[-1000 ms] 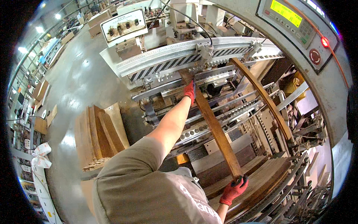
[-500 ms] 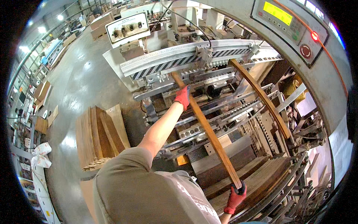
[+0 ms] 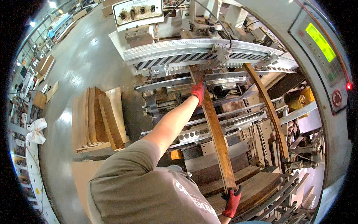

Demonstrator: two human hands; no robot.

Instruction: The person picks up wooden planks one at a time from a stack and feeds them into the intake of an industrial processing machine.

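Note:
A long brown wooden board (image 3: 216, 138) lies across the machine, its far end under the striped metal beam (image 3: 175, 59). My left hand (image 3: 198, 92), in a red glove, grips its left edge towards the far end. At the near end, my right hand (image 3: 232, 202) holds the board; its glove is red with dark fingertips. To the right, a second, narrower-looking wooden board (image 3: 266, 108) spans the machine, apart from both hands. Under the near end of the held board lies a stack of wooden boards (image 3: 257, 188).
On the left, more boards stand in a pile (image 3: 93, 115) on the floor. A control panel (image 3: 320, 56) with a lit yellow-green display and a red light rises at the right. Metal rails (image 3: 197, 132) cross beneath the boards. A switch box (image 3: 138, 14) stands at the back.
The held board has turned, now showing a broad face instead of a narrow edge. Both hands still hold it. My view has shifted, and the control panel appears farther right.

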